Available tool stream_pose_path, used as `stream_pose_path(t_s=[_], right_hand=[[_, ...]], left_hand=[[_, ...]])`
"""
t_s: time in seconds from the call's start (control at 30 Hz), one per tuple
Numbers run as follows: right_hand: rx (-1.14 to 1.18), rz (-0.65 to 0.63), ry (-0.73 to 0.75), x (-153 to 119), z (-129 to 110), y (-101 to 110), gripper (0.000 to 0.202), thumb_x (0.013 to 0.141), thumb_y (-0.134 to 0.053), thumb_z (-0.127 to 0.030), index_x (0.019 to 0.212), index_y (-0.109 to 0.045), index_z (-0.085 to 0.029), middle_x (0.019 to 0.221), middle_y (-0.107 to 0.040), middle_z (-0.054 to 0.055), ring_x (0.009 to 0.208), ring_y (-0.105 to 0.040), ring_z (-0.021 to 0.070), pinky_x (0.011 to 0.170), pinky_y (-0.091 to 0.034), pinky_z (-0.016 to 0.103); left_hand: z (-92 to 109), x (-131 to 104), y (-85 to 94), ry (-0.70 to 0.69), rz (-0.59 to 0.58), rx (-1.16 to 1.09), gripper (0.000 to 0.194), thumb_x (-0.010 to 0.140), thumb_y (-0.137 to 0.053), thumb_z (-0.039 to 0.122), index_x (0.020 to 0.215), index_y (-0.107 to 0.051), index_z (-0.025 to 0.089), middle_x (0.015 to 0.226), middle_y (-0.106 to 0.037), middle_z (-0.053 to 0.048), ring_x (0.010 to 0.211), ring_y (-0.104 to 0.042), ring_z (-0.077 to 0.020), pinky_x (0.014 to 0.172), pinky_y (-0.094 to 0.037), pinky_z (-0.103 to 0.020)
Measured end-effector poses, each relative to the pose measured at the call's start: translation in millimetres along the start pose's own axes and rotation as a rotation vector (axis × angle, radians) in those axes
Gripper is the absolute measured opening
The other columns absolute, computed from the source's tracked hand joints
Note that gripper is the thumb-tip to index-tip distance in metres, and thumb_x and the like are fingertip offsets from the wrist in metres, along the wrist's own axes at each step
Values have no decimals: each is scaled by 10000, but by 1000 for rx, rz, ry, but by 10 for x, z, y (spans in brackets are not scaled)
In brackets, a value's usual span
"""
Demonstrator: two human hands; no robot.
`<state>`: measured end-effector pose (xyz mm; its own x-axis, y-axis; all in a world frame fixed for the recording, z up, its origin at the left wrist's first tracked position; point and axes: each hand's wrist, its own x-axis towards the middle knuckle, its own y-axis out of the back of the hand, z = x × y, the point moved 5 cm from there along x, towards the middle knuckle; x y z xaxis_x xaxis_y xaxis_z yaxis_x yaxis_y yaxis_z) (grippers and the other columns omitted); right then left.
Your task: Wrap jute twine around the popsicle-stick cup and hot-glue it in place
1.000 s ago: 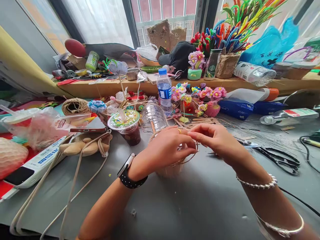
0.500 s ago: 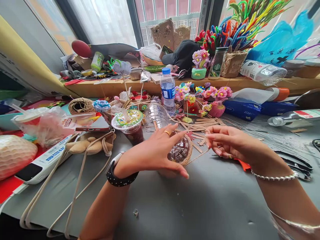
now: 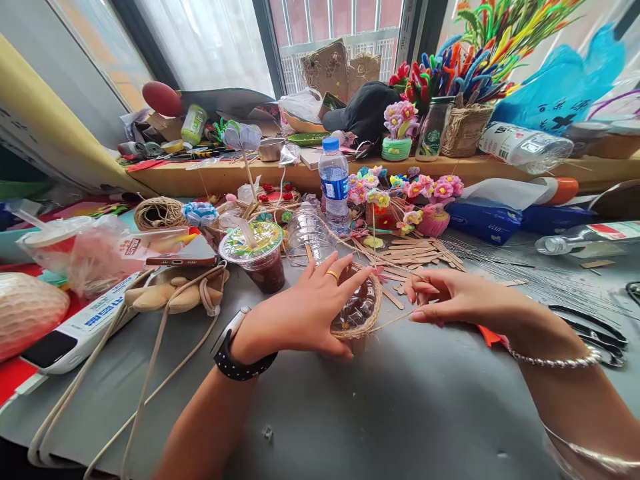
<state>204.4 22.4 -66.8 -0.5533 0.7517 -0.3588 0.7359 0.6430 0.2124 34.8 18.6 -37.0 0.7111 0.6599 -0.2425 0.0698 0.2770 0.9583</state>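
A round, clear plastic bottle base (image 3: 361, 303), dark inside, has its rim wrapped with twine and faces up on the grey table. My left hand (image 3: 313, 303) curves round its left side, fingers spread over the far edge and thumb at the near edge. From the rim, a strand of twine (image 3: 395, 321) runs right to my right hand (image 3: 445, 297), which pinches it between thumb and fingers. The twine's path beyond those fingers is partly hidden. A clear ribbed bottle part (image 3: 311, 233) lies just behind my left hand.
A lidded drink cup (image 3: 263, 263) stands left of my left hand. Wooden sticks (image 3: 415, 252) and thin wires (image 3: 545, 280) spread behind my right hand. A water bottle (image 3: 335, 183) stands at the back. Black-handled scissors (image 3: 595, 330) lie right; a corded pouch (image 3: 175, 293) lies left.
My left hand has lowered its thumb and closed in on the bottle base. My right hand has shifted slightly, with the twine drawn straighter between it and the rim.
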Motion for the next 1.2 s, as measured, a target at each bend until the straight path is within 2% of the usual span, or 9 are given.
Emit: stream_pose_path(t_s=[0.1,0.23,0.4,0.53,0.67,0.83,1.07,1.2], right_hand=[[5,-36,-7,-4,12,-8,226,672,-624,-295,774,-461,-177,626,-480,-48,619,-480,85,570,-383,205],[15,-32,35,3,-18,-9,194,697,-598,-308,720,-473,-162,669,-560,-8,640,-525,98,597,-404,223],[102,45,104,-9,-84,14,308,649,-657,-310,600,-386,-171,565,-479,-54,580,-523,83,546,-398,206],[178,15,143,-51,-148,-21,426,644,-670,-304,552,-272,-183,535,-413,-68,550,-510,76,515,-386,202],[202,29,154,-91,-189,-40,428,654,-665,-302,560,-264,-184,558,-436,-59,557,-500,74,506,-367,198],[221,46,119,-72,-162,-40,445,643,-672,-310,549,-256,-183,551,-435,-55,554,-488,77,505,-347,201],[216,107,112,-109,-164,2,474,603,-692,-351,541,-254,-182,571,-459,-41,557,-473,87,486,-306,198],[185,131,77,-125,-183,2,499,586,-694,-399,534,-246,-185,579,-461,-24,570,-482,98,465,-291,197]], left_hand=[[3,1,12,-3,24,14,994,591,-649,424,1357,-61,189,1397,-121,-183,1286,-48,-357,1009,-119,-501],[0,6,38,-47,66,0,984,568,-655,349,1353,-88,174,1360,-196,-170,1264,-153,-334,1007,-184,-453],[-40,-13,118,-138,99,-71,988,560,-666,324,1348,-100,139,1347,-243,-144,1253,-199,-278,1026,-173,-393],[-67,-50,192,-226,70,-201,988,566,-675,352,1343,-104,135,1353,-262,-117,1238,-249,-251,1023,-207,-330],[-96,-56,212,-284,31,-306,1012,540,-686,429,1338,-137,136,1331,-314,-122,1212,-302,-273,1011,-235,-349],[-137,-44,221,-330,23,-417,956,558,-683,383,1331,-171,149,1351,-304,-106,1219,-312,-272,1016,-249,-349],[-83,3,206,-418,-17,-568,980,535,-709,344,1331,-166,164,1357,-303,-94,1236,-298,-262,1030,-246,-348],[-129,55,166,-469,-36,-637,971,545,-707,312,1328,-153,161,1348,-316,-95,1240,-294,-245,1036,-232,-337]])
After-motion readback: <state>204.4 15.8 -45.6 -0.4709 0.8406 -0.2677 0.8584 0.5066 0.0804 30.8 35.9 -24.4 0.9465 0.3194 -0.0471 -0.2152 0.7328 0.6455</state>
